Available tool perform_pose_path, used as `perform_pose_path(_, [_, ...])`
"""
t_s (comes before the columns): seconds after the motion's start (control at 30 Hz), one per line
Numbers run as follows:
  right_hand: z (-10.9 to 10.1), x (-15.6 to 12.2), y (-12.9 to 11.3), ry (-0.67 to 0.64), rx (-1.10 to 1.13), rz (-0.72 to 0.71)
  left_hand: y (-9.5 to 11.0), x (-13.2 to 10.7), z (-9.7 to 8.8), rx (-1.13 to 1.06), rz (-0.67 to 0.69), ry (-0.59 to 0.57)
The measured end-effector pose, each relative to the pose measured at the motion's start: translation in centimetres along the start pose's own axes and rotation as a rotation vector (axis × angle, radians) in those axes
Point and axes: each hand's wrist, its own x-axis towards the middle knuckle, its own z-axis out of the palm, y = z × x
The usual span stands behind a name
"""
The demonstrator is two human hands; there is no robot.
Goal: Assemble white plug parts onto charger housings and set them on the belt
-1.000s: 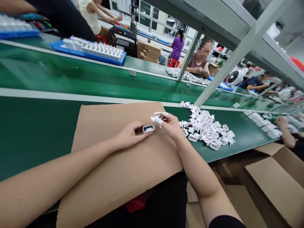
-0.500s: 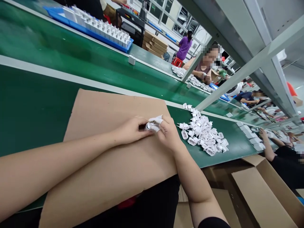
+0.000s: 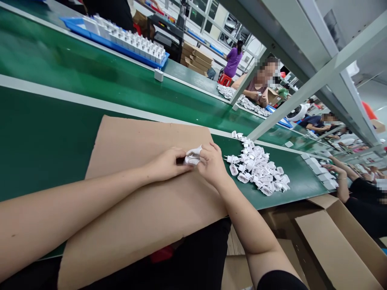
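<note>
The left hand [image 3: 169, 163] grasps a small white plug casing [image 3: 188, 162], partly hidden, above the cardboard sheet [image 3: 136, 225]; at its three o'clock, the right hand [image 3: 211, 164], wearing white finger cots [image 3: 196, 151], pinches that casing too. White plug parts [image 3: 256, 167] lie heaped at the right hand's three o'clock, a blue tray [image 3: 72, 26] toward eleven.

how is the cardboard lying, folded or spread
Spread: the cardboard is one broad sheet beneath the left hand, no fold visible.
</note>
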Motion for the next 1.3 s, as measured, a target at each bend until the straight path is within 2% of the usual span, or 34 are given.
perform_pose_path(0.1, [0.0, -0.4, -0.4, 0.017, 0.07, 0.055, 0.2, 0.0, 0.0, -0.005, -0.005, 0.01])
perform_pose_path(0.3, [1.0, -1.1, -0.8, 0.095, 0.363, 0.155, 0.4, -0.5, 0.4, -0.003, -0.073, 0.002])
perform_pose_path(0.43, [1.3, -1.0, 0.5, 0.132, 0.59, 0.159, 0.1, -0.7, 0.5, -0.036, -0.098, 0.015])
perform_pose_path(0.57, [1.0, -0.5, 2.4, 0.296, 0.835, 0.228, 0.2, -0.8, 0.5, -0.061, -0.149, 0.009])
perform_pose_path(0.67, [0.3, -0.3, 3.4, 0.33, 0.777, 0.234, 0.4, -0.9, 0.5, -0.056, -0.191, 0.016])
perform_pose_path(0.83, [-1.0, -0.5, 3.7, 0.26, 0.444, 0.177, 0.5, -0.9, 0.6, 0.018, -0.2, 0.043])
perform_pose_path(1.03, [-0.4, -0.9, 3.2, 0.018, 0.564, 0.008, 1.3, -0.7, 0.5, 0.059, -0.227, 0.021])
perform_pose_path(1.23, [-0.6, -1.5, 1.2, 0.008, 0.607, 0.276, 1.5, -0.8, 0.4, 0.089, -0.307, 0.028])
perform_pose_path(1.3, [-1.1, -1.6, 0.7, -0.002, 0.59, 0.315, 1.4, -0.6, 0.3, 0.108, -0.354, 0.039])
